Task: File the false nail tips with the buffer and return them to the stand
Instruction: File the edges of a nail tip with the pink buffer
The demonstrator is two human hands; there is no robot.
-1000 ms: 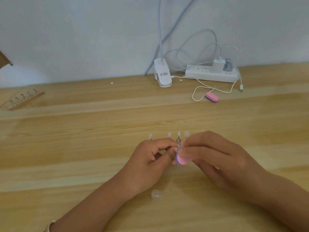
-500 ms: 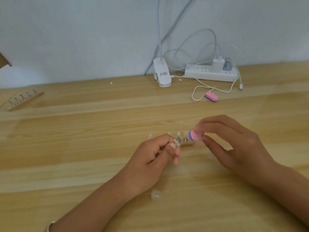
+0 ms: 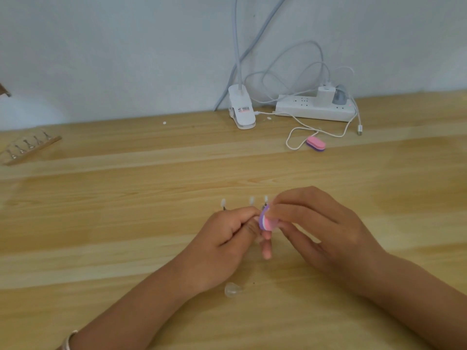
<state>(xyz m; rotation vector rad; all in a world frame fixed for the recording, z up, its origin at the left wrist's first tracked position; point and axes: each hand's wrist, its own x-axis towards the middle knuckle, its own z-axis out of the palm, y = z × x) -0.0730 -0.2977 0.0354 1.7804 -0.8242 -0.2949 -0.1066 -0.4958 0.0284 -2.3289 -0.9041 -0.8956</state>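
Your R hand (image 3: pixel 316 223) brought the buffer (image 3: pixel 266 222) back to your L hand (image 3: pixel 227 238); R fingers pinch it, L fingers pinch a nail tip (image 3: pixel 256 219) (mostly hidden). Clip label (image 3: pixel 243 109) unreadable.

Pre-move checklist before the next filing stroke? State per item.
1. Buffer gripped by right hand: ok.
2. Left hand pinching tip: ok, though the tip barely shows.
3. Buffer contacting tip: cannot tell, blurred.
4. Three mounted tips behind the hands upright: ok.
5. Free peg for return: cannot tell, hands cover it.
6. Loose tip lying on table by the left wrist: not ok.
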